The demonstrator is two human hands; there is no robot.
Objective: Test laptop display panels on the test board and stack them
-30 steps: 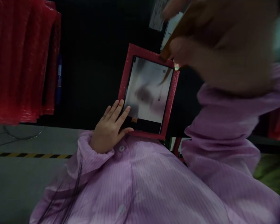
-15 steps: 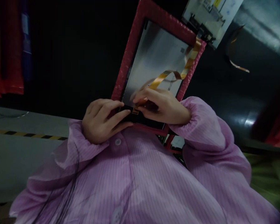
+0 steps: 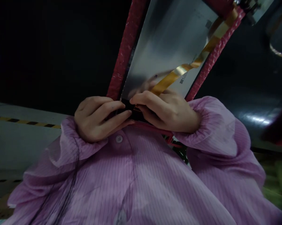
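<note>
A silver display panel [image 3: 169,40] lies on a red bubble-wrap pad [image 3: 122,59] on a dark table. An orange flat ribbon cable [image 3: 190,67] runs across the panel from its far right corner down to its near edge. My left hand [image 3: 96,117] curls its fingers over the panel's near left corner and presses it down. My right hand [image 3: 164,109] is closed in a pinch on the near end of the ribbon cable at the panel's dark near edge. Both fingertips nearly meet there. Pink striped sleeves cover both arms.
A white fixture [image 3: 255,7] with connectors sits at the far right corner of the pad. A loose orange cable [image 3: 278,53] lies on the dark table to the right. Grey floor with a yellow-black stripe [image 3: 25,122] shows at left.
My right hand came down from high up and took the cable end at the panel's near edge. My left hand went from flat to curled. The view moved closer to the panel.
</note>
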